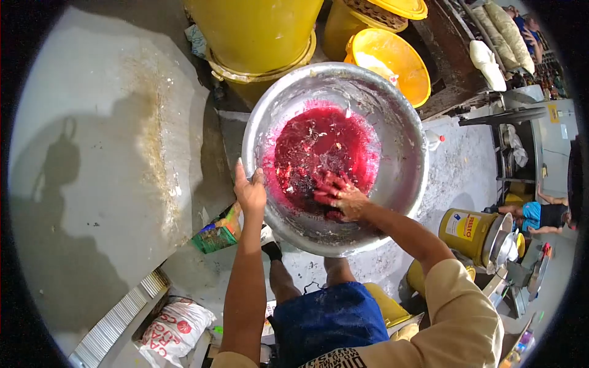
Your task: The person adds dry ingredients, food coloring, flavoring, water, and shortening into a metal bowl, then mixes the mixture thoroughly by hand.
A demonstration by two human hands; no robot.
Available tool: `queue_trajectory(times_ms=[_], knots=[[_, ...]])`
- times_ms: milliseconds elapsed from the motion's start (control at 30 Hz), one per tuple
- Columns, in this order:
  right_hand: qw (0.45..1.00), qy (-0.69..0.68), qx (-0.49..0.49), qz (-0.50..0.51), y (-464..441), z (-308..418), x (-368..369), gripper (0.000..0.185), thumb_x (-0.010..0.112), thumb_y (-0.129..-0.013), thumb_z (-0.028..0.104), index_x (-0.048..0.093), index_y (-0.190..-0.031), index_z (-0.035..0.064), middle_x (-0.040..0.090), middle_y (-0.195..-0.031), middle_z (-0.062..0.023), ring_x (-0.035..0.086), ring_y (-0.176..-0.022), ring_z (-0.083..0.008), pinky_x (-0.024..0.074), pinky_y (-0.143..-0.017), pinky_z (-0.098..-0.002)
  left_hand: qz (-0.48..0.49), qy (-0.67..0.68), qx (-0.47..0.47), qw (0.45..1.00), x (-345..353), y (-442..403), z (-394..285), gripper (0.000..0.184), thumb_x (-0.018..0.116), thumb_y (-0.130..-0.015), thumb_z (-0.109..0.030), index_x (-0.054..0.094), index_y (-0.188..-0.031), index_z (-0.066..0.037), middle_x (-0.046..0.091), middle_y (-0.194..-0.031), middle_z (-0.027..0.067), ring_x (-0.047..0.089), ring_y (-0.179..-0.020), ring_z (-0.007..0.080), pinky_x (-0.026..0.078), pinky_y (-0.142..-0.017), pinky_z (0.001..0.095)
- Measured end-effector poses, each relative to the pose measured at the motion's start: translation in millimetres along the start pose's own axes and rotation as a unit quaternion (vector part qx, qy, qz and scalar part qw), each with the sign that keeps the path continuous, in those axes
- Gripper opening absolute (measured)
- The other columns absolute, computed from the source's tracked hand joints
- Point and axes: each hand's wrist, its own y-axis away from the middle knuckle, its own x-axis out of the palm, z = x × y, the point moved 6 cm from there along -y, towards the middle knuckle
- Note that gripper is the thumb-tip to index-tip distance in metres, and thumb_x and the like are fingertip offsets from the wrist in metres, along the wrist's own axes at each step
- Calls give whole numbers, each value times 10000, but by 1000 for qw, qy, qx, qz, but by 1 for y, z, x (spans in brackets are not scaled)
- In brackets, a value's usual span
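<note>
A large metal basin holds a pool of deep red liquid with pale bits floating in it. My left hand grips the basin's rim on the left side, its thumb inside the wall. Low in the basin, my right hand reaches into the red liquid. Its fingers are apart and stained red, with the tips partly hidden in the wet mixture. Pale smears cling to the basin's inner wall.
Yellow drums stand just beyond the basin, beside an orange-yellow tub. A labelled yellow bucket is at the right. A white printed sack lies lower left, near a grey wall. Another person appears far right.
</note>
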Motion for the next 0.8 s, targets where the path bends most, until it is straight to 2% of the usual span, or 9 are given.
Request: queue_trajectory(times_ms=[100, 200, 267, 433, 533, 567, 667, 700, 800], knots=[[995, 57, -70, 50, -45, 21, -2, 821, 810, -751, 470, 484, -1498, 374, 72, -1732, 15, 3, -1583, -396, 62, -1216, -731, -15, -10, 27, 999, -2, 1, 2, 647, 732, -922, -128, 461, -1495, -3, 652, -1300, 262, 659, -1130, 337, 484, -1014, 395], [994, 51, -25, 98, -112, 21, -23, 940, 829, -730, 446, 373, -1552, 424, 45, -1735, 15, -40, -1582, -404, 61, -1191, -776, 8, -5, 1, 1000, -3, -2, 1, 614, 711, -935, -63, 456, -1483, 40, 643, -1298, 168, 616, -1124, 229, 481, -994, 339], [998, 16, -15, -63, -129, 9, -15, 972, 856, -697, 424, 389, -1550, 422, 60, -1734, 11, -33, -1577, -427, 97, -1183, -783, 15, 38, -35, 999, -2, 4, -5, 605, 718, -938, -70, 469, -1482, 23, 655, -1259, 152, 617, -1089, 209, 486, -971, 331], [980, -6, 197, -16, -154, -28, -4, 718, 736, -863, 391, 492, -1525, 261, 329, -1654, -108, 225, -1540, -412, 184, -1254, -573, 18, 64, -32, 997, 1, 5, 2, 562, 686, -957, -51, 469, -1470, 23, 650, -1239, 164, 623, -1054, 197, 496, -959, 329], [960, -45, 276, 2, -142, -36, 17, 567, 642, -900, 272, 565, -1454, 177, 471, -1538, -192, 577, -1259, -429, 448, -1060, -564, -3, 20, -19, 1000, 2, 14, 2, 562, 677, -956, -30, 463, -1472, 32, 645, -1247, 157, 618, -1062, 193, 491, -966, 325], [969, 82, 213, -93, -139, -37, 21, 487, 615, -903, 252, 610, -1381, 153, 628, -1357, -191, 697, -1051, -377, 539, -909, -522, 4, 62, -28, 998, 6, 13, 11, 575, 687, -953, -59, 458, -1472, 37, 641, -1273, 183, 628, -1083, 229, 485, -982, 342], [963, -8, 267, 35, -143, -54, 13, 415, 629, -906, 286, 646, -1300, 155, 727, -1141, -161, 730, -966, -325, 569, -845, -475, -2, -1, -15, 1000, 6, 4, 23, 606, 709, -946, -119, 453, -1472, 41, 639, -1297, 235, 641, -1126, 299, 477, -1012, 377], [967, 3, 253, -44, -137, -59, 21, 387, 672, -884, 340, 674, -1219, 144, 753, -996, -123, 743, -918, -281, 583, -773, -450, -3, -32, 7, 999, 5, 1, 33, 634, 720, -940, -169, 453, -1479, 28, 633, -1308, 276, 639, -1164, 366, 464, -1039, 407], [938, -62, 342, -9, -97, -56, -15, 451, 733, -832, 396, 694, -1191, 126, 749, -1017, -127, 742, -900, -291, 580, -787, -459, -11, -40, 6, 999, 4, 1, 21, 638, 722, -938, -179, 455, -1482, 21, 626, -1324, 292, 626, -1202, 406, 459, -1054, 427]])
